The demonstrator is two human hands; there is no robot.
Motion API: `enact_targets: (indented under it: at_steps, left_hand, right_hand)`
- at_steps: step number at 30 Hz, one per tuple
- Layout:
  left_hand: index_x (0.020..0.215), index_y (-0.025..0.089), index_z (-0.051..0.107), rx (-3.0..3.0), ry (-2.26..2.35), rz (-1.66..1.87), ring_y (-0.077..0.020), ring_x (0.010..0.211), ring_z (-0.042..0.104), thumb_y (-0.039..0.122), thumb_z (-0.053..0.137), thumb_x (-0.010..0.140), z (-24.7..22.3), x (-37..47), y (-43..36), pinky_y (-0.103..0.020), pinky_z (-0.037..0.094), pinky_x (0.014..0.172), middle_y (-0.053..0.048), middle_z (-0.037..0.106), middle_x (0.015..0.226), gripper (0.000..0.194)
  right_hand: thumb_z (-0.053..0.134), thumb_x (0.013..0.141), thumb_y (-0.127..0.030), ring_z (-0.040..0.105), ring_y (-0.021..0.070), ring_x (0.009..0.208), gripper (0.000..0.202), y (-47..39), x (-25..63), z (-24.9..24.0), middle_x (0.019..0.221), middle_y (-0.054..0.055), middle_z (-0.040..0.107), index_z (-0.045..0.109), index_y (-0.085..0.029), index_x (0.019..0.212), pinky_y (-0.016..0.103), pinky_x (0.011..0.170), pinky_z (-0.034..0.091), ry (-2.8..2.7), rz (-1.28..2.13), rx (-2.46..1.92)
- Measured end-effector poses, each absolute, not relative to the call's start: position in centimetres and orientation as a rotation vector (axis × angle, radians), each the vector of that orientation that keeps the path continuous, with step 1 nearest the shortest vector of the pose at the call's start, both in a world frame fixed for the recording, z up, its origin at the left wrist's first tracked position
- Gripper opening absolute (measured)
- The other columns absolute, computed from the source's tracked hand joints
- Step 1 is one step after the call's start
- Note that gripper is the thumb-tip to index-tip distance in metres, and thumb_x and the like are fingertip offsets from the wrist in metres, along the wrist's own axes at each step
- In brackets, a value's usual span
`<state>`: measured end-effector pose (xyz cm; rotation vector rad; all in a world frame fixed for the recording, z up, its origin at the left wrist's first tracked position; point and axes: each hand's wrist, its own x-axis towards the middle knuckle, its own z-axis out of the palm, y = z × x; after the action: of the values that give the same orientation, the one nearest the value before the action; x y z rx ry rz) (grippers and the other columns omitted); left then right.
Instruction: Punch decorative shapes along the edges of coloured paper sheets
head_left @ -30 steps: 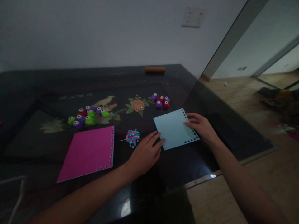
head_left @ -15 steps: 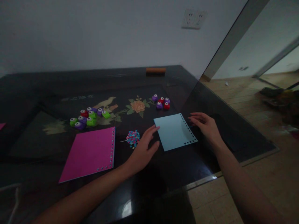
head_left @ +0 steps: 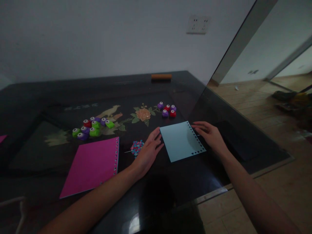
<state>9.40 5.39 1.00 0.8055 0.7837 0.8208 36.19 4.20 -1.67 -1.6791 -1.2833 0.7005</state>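
A light blue sheet of paper [head_left: 181, 140] lies on the dark table, with small holes punched down its right edge and at its lower right corner. My left hand [head_left: 150, 152] rests at its left edge, fingers stretched and slightly apart. At the right edge is my right hand [head_left: 211, 136], its fingers extended and fingertips beside the punched holes. A thin pale object [head_left: 198, 135] shows under that hand, too small to name. Partly behind my left hand is a pile of pink and blue confetti [head_left: 136, 148]. Neither hand visibly grips anything.
A stack of magenta paper [head_left: 92, 165], punched along its right edge, lies at left. Several craft punches in green, purple and red [head_left: 94, 126] stand behind it; another group [head_left: 167, 110] sits behind the blue sheet. An orange-brown cylinder [head_left: 161, 77] lies near the wall.
My right hand has moved left, its fingers now at the sheet's right edge. My left fingertips have shifted from over the sheet's left side to along its edge. The view has tilted slightly.
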Motion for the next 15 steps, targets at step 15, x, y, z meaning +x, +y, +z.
enact_targets:
  at_steps: [15]
  left_hand:
    - [0.137,0.019,0.034,1.092,0.799,0.765,-0.0173,0.137,0.031,0.012,0.032,0.085,0.44,9.4,5.71,-0.037,0.037,0.108,-0.007,0.032,0.151,0.053]
  right_hand:
    - [0.063,0.076,-0.032,0.066,0.0256,0.097,0.029,4.25,36.02,-1.79,0.101,0.011,0.071,0.062,-0.019,0.102,0.043,0.084,0.05,-1.306,0.719,-1.67]
